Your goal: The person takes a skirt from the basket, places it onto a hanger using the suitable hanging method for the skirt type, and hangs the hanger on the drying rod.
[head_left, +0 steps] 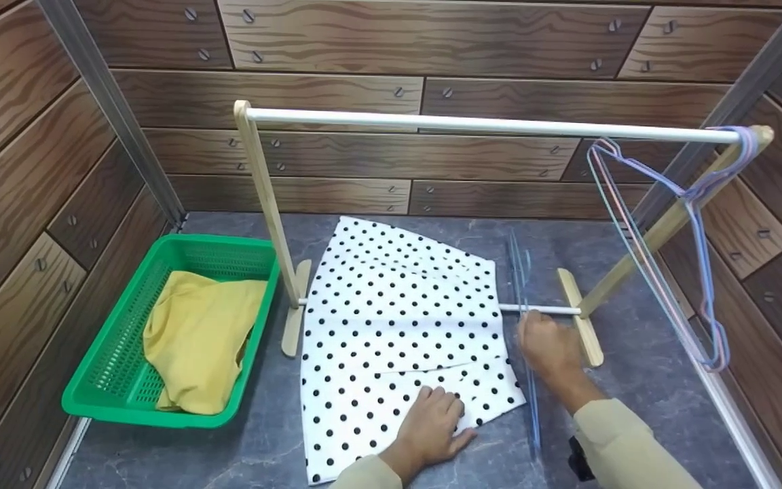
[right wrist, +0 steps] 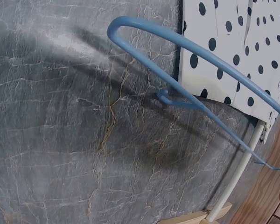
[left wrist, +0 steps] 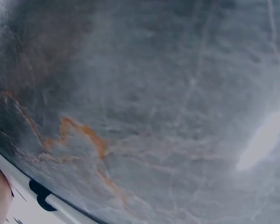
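Wood-plank panels were ranged on three sides of a grey marbled surface, with grey metal posts fitted at the corners. One wooden clothes rack was stood on that surface, topped by a white rail. One white garment with black polka dots was spread flat between the rack's two sides, its fabric laid across the lower rail. One left hand was rested on the garment's near part, fingers extended and thumb set apart. One right hand was curled around a blue hanger, which was held just beside the garment's right edge. Hangers in lilac, pink and pale green were hung at the right end of the white rail. One green plastic basket was placed left of the rack; yellow cloth was contained in it. Both forearms were covered by beige sleeves.
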### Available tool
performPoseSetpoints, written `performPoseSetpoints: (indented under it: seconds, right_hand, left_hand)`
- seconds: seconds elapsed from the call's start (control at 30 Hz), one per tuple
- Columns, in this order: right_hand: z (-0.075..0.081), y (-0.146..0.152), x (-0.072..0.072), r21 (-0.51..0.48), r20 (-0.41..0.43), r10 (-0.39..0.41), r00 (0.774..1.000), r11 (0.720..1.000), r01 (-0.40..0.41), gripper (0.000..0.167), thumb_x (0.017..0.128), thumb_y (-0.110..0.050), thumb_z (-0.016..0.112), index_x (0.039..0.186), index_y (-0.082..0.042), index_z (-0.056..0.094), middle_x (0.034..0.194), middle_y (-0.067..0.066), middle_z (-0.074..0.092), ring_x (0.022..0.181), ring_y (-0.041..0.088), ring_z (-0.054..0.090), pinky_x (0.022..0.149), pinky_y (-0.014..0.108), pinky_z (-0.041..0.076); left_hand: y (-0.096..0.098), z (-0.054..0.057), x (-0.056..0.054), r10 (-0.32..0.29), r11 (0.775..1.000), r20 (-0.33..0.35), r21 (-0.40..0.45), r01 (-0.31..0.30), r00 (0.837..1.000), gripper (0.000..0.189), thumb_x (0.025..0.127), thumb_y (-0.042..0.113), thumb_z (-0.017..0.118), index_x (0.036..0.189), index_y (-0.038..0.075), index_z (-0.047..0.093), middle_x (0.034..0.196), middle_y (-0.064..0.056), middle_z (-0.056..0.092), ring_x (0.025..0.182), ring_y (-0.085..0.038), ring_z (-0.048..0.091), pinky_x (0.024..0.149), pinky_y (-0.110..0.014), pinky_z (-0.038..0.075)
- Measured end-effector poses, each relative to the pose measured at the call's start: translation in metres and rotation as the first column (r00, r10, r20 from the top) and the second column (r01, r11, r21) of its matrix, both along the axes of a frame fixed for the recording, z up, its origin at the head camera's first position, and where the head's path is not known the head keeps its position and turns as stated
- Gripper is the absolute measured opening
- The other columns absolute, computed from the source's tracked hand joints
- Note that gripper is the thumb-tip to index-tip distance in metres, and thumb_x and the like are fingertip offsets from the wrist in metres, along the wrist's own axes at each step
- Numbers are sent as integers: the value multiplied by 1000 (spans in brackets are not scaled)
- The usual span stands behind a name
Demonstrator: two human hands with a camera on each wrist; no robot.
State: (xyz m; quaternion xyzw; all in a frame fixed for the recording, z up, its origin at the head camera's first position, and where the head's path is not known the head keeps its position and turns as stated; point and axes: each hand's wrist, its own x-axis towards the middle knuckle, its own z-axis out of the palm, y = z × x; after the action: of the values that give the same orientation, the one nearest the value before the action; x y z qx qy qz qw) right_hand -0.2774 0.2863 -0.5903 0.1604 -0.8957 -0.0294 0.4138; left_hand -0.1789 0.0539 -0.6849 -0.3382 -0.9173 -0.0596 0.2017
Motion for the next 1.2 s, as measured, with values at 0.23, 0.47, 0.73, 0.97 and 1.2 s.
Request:
performPoseSetpoints:
  seconds: [0.23, 0.47, 0.73, 0.97, 1.2]
  right_hand:
    - [5, 2, 4, 56, 50, 35, 998, 998, -38, 28, 90, -8, 58, 64, -1, 48, 44, 5, 36, 29, 24, 40, 26, 38, 29]
    - [6, 4, 6, 98, 61, 46, 997, 994, -52, 27, 90, -7, 56, 65, -1, 49, 45, 4, 36, 30, 22, 41, 27, 37, 31]
    - [3, -2, 5, -76, 55, 11, 998, 997, -7, 32, 90, -12, 59, 62, -3, 46, 42, 10, 41, 29, 30, 42, 27, 42, 29]
    - [6, -5, 4, -95, 83, -7, 997, 995, 15, 32, 90, -13, 59, 62, -4, 46, 42, 9, 40, 29, 28, 41, 26, 41, 29]
    - [3, -2, 6, -49, 63, 13, 998, 999, -10, 29, 87, -11, 61, 63, -3, 46, 43, 5, 35, 28, 25, 39, 26, 39, 28]
  left_hand:
    - [0, -2, 1, -1, 1000, 20, 14, 1, 1000, 21, 102, 34, 43, 89, 22, 54, 80, 10, 53, 73, -8, 46, 72, -24, 37]
    - [-2, -6, -2, -28, 996, -44, 81, 32, 999, 32, 96, 52, 52, 83, 23, 52, 73, 11, 48, 67, -9, 40, 68, -25, 33]
    - [-1, -4, -1, -4, 999, -26, 53, 6, 1000, 32, 99, 53, 48, 89, 23, 55, 79, 11, 50, 71, -8, 45, 70, -25, 36]
    - [-1, 2, -3, 3, 997, -53, 82, 1, 999, 22, 99, 41, 52, 89, 22, 56, 79, 10, 53, 72, -8, 48, 68, -24, 37]
    - [30, 22, -5, 126, 957, 176, -281, -73, 976, 39, 101, 53, 40, 99, 21, 62, 85, 5, 62, 82, -13, 58, 81, -33, 47]
